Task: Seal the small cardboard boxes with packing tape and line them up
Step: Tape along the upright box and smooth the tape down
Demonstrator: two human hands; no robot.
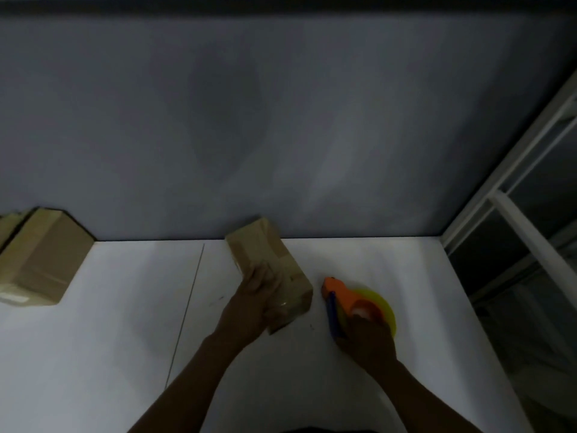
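Observation:
A small brown cardboard box (265, 254) lies at an angle on the white table (125, 323), near the back wall. My left hand (253, 307) grips its near end from the left side. Shiny tape runs along the box's top. Just right of the box, my right hand (365, 339) holds an orange tape dispenser (338, 290) with a yellow roll and a blue handle, resting on the table. A gap separates the dispenser's nose from the box. At the far left stands another brown box (43, 260), taped, with part of one more behind it at the frame edge.
A grey wall (281, 120) rises right behind the table. A white-framed glass partition (515, 214) borders the table's right side. A thin dark seam (187, 307) runs across the tabletop left of my arms. The scene is dim.

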